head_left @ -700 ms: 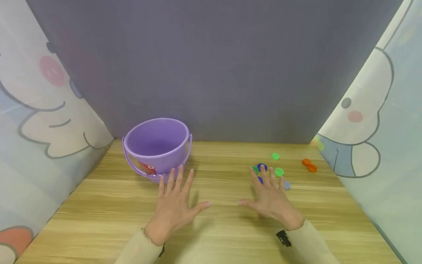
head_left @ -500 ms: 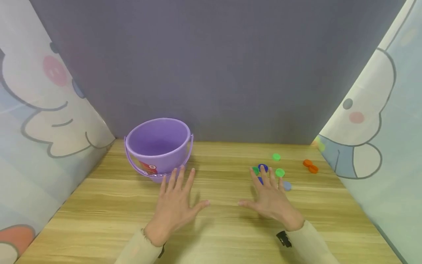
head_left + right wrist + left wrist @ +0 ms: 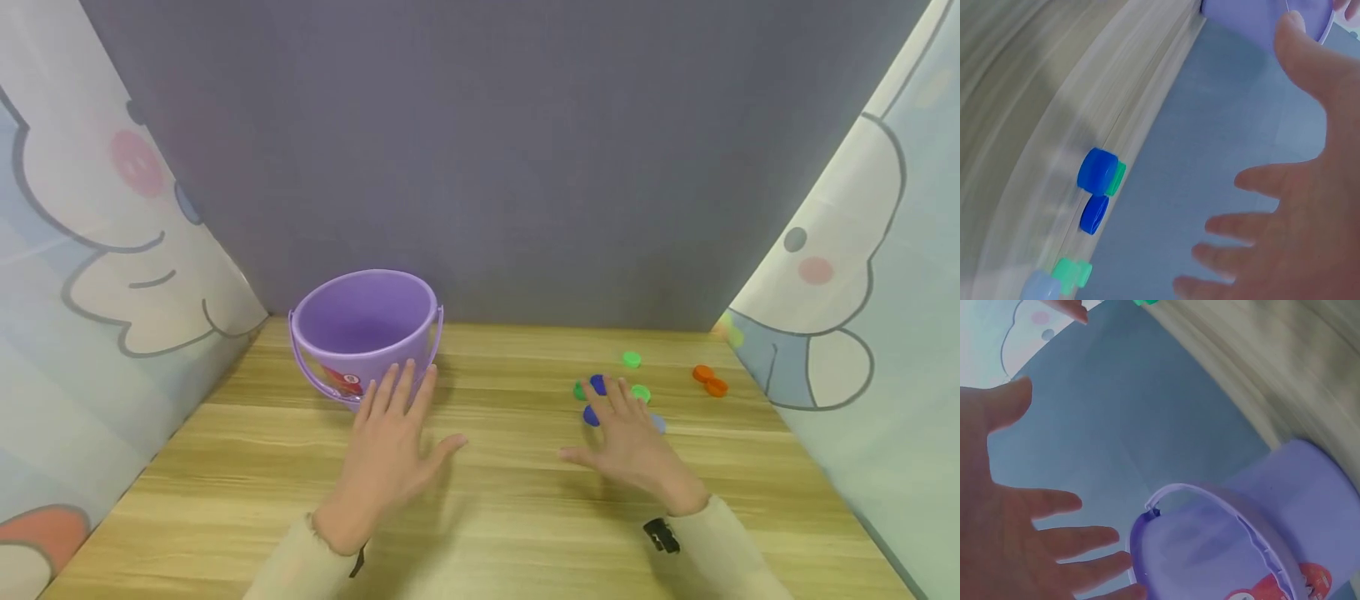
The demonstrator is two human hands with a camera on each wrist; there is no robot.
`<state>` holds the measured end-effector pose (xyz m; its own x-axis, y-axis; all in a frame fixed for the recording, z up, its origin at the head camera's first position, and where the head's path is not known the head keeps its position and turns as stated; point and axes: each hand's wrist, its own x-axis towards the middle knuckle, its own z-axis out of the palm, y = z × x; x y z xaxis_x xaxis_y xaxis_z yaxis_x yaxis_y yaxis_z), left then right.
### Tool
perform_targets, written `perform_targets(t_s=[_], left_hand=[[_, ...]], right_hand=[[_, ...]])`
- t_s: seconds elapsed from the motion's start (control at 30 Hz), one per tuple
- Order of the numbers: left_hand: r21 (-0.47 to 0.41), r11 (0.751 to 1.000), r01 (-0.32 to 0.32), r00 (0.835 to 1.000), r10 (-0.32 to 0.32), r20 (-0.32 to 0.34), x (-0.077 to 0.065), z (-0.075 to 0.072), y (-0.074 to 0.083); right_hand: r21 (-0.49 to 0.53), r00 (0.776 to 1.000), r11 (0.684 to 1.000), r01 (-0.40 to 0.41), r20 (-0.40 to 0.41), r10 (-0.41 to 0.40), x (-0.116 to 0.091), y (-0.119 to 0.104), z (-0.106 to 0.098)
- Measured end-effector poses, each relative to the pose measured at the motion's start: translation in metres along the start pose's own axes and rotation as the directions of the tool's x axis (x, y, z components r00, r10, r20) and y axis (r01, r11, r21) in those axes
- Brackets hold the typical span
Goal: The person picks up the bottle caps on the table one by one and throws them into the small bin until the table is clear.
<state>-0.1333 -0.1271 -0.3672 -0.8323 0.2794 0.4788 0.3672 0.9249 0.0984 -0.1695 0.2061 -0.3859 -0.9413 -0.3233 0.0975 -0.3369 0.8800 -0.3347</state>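
Note:
My left hand hangs above the table with fingers spread. Its fingertips overlap the front of a purple bucket in the head view; the left wrist view shows nothing in its grasp beside the bucket. Fingers apart, my right hand hovers near several small round plastic caps and holds nothing. Two dark blue caps, one at the back, and a green cap lie by its fingertips. A light green cap and a pale blue cap, partly hidden, sit to its right.
Another light green cap lies farther back. Two orange caps lie together at the right. A grey panel stands behind the wooden table, with cartoon-printed sheets along both sides.
The left hand has shifted slightly left and forward, toward the bucket. My right hand has moved a little right, uncovering more of the front blue cap. The head view has turned slightly left.

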Motion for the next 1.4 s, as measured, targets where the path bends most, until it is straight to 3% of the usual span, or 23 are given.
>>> perform_targets(t_s=[0.23,0.37,0.57,0.87,1.1,1.27,1.4], left_hand=[[-0.021,0.999,-0.049,0.991,0.046,-0.129,0.008,-0.002,-0.005],[-0.025,0.997,-0.075,0.978,0.068,-0.196,0.010,0.000,-0.010],[-0.036,0.994,-0.100,0.954,0.086,-0.289,0.015,0.003,-0.018],[-0.050,0.989,-0.138,0.919,0.109,-0.379,0.024,0.001,-0.025],[-0.044,0.986,-0.163,0.876,0.124,-0.466,0.031,0.001,-0.031],[-0.051,0.987,-0.149,0.866,0.106,-0.489,0.037,0.003,-0.037],[-0.059,0.990,-0.125,0.873,0.082,-0.480,0.041,0.004,-0.043]], right_hand=[[0.043,0.999,0.998,0.053,-0.009,-0.053,0.003,0.009,-0.003],[0.116,0.999,0.992,0.039,-0.011,-0.038,0.006,0.015,-0.001],[0.231,1.000,0.973,-0.001,-0.018,0.006,0.008,0.023,-0.001],[0.225,0.998,0.974,0.017,-0.068,-0.002,0.011,0.032,-0.002],[0.261,0.996,0.965,-0.003,-0.082,0.025,0.012,0.036,-0.003],[0.275,0.995,0.962,-0.002,-0.098,0.029,0.013,0.038,-0.005],[0.282,0.991,0.959,0.020,-0.130,0.017,0.015,0.042,-0.005]])
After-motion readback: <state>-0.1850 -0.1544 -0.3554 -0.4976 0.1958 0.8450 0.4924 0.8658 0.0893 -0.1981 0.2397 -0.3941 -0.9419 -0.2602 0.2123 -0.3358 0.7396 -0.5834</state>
